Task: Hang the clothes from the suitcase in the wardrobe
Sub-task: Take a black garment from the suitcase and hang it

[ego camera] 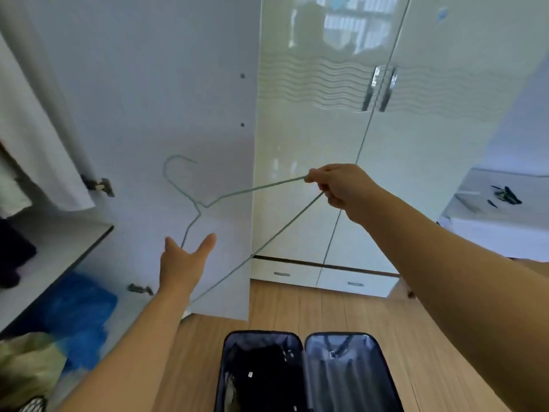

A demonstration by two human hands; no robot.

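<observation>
One thin green wire hanger (237,191), held in mid-air in front of the open wardrobe door (166,114), hook pointing up and to the left. Pinched at its right corner by the right hand (335,185), fingers curled round the wire where the upper arm and the bottom bar meet. Left hand (184,263) below the hanger's neck, fingers straight and spread, thumb apart, touching or just behind the hanger's lower left wire; which of the two cannot be told. Below both arms, on the wooden floor (416,337), an open dark suitcase (303,373), both halves lying flat; dark clothes (261,370) in the left half, a grey lining with crossed straps in the right. To the left, the wardrobe interior: a white garment (38,138) hanging at the upper edge, a dark item (15,251) on a white shelf (59,251), a blue bag (83,313) beneath it. To the right, closed glossy white wardrobe doors (386,144) with two metal handles (380,87) side by side, two drawers (326,278) under them.
</observation>
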